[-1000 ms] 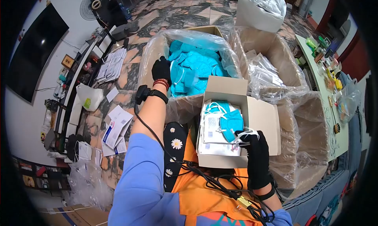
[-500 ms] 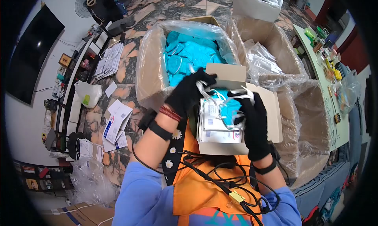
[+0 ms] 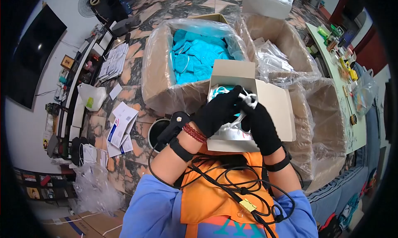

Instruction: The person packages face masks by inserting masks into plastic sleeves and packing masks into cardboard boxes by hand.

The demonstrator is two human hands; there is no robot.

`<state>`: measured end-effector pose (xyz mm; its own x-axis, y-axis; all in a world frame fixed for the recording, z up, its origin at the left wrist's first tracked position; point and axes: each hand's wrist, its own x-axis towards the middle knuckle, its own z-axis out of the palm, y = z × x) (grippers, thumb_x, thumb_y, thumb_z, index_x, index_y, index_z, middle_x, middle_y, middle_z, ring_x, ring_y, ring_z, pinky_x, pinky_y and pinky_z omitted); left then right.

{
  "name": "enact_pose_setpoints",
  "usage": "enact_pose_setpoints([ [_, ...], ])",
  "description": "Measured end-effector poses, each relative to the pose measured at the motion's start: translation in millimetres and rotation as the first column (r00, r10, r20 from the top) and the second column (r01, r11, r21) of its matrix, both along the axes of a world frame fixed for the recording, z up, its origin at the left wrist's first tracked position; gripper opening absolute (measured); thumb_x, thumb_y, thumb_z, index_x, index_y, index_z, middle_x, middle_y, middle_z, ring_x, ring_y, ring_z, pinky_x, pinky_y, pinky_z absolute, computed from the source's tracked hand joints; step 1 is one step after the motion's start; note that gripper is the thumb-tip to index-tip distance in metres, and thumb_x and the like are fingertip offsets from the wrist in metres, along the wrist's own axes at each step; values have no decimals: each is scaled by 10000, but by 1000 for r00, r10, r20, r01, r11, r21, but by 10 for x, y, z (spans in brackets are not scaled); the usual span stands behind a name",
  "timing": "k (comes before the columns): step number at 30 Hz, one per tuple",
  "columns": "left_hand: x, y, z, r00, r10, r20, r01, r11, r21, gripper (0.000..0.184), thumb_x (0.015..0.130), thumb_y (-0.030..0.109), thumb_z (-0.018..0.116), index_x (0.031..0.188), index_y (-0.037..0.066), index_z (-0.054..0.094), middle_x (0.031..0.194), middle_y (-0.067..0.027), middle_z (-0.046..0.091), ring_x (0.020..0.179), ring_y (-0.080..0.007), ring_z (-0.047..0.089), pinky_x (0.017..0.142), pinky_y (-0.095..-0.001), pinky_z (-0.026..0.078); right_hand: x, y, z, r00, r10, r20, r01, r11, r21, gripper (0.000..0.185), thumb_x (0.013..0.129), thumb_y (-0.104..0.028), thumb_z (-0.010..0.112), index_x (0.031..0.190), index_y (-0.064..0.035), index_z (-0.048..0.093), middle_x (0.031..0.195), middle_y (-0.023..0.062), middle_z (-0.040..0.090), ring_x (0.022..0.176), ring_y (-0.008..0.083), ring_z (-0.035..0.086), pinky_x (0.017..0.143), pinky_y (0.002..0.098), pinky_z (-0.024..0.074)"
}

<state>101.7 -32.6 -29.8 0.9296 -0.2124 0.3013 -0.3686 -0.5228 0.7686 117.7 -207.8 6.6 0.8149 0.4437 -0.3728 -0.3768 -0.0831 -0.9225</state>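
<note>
Both of my hands wear black gloves and meet over a small open carton (image 3: 275,110) in front of me. My left hand (image 3: 219,112) is closed at the white elastic straps (image 3: 248,99) of a turquoise face mask. The fingers of my right hand (image 3: 261,128) are bent around the same straps from the other side. Most of that mask is hidden behind the gloves; bits of turquoise show between them. Under the hands, white printed packets (image 3: 228,135) lie in the carton. Beyond it, a large plastic-lined box (image 3: 159,72) holds a heap of turquoise masks (image 3: 199,55).
A second lined box (image 3: 290,35) with clear packets (image 3: 271,57) stands at the back right, another lined box (image 3: 327,113) nearer. Flattened printed cartons (image 3: 122,128) lie on the floor to the left, by a dark round bin (image 3: 155,132). A cluttered table (image 3: 356,134) runs along the right.
My hands have come together, drawing the white straps into one bunch above the carton; before, they were apart with the mask visible between them. My left hand moved down and right.
</note>
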Motion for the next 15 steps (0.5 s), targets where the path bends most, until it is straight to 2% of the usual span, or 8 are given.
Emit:
enact_pose_setpoints([
  [2,58,31,-113,663,-632,-402,-297,272,-916,329,988,207,522,1274,44,544,1107,-50,644,932,-114,599,812,-251,498,13,-35,66,993,-78,85,65,988,141,234,944,-183,552,1101,-30,635,925,35,646,807,101,614,701,214,479],
  [4,-8,8,29,579,-560,-592,-455,381,-805,366,976,183,544,1321,67,520,1159,-75,635,958,-137,586,882,-284,491,42,-63,45,980,-198,17,190,958,214,207,937,-241,581,997,-57,653,787,-13,609,649,56,536,562,203,410],
  [5,-37,46,-81,891,-303,-338,53,809,-585,394,979,205,536,1353,88,501,1167,-79,635,995,-140,588,889,-284,491,48,-114,73,984,-167,65,152,970,189,222,939,-249,575,981,-48,658,804,-11,616,650,59,537,567,206,416],
  [6,-62,60,-134,952,-275,135,269,961,63,422,982,226,528,1385,109,481,1176,-84,634,1032,-143,591,897,-285,490,62,-148,93,984,-169,63,154,970,189,222,939,-249,575,981,-48,658,804,-11,616,650,59,537,567,206,416],
  [8,-64,9,-235,931,-295,215,301,954,8,456,1014,249,441,1454,137,393,1194,-93,626,1072,-161,612,855,-274,503,109,-176,122,986,-163,42,155,977,146,236,941,-254,568,967,-36,655,789,-2,616,651,76,549,571,214,426],
  [9,-123,-16,-78,919,-383,-87,316,853,-415,480,1010,219,446,1473,142,347,1183,-101,625,1047,-202,630,832,-276,509,128,-148,66,973,-224,51,209,957,203,245,941,-253,565,954,-24,650,763,13,616,643,99,567,566,222,437],
  [11,-217,-53,166,543,-737,-403,-166,377,-911,549,1001,160,457,1512,153,254,1162,-116,624,998,-284,666,786,-282,519,130,-164,147,981,-195,22,185,958,221,241,939,-249,566,946,-23,647,766,25,625,633,113,575,561,229,443],
  [15,-234,-87,200,599,-651,-467,-105,514,-851,498,1007,195,461,1484,150,323,1100,-90,641,944,-232,671,754,-263,522,123,-163,89,983,-181,17,176,972,155,206,926,-233,571,924,-40,645,786,48,672,565,89,549,502,224,414],
])
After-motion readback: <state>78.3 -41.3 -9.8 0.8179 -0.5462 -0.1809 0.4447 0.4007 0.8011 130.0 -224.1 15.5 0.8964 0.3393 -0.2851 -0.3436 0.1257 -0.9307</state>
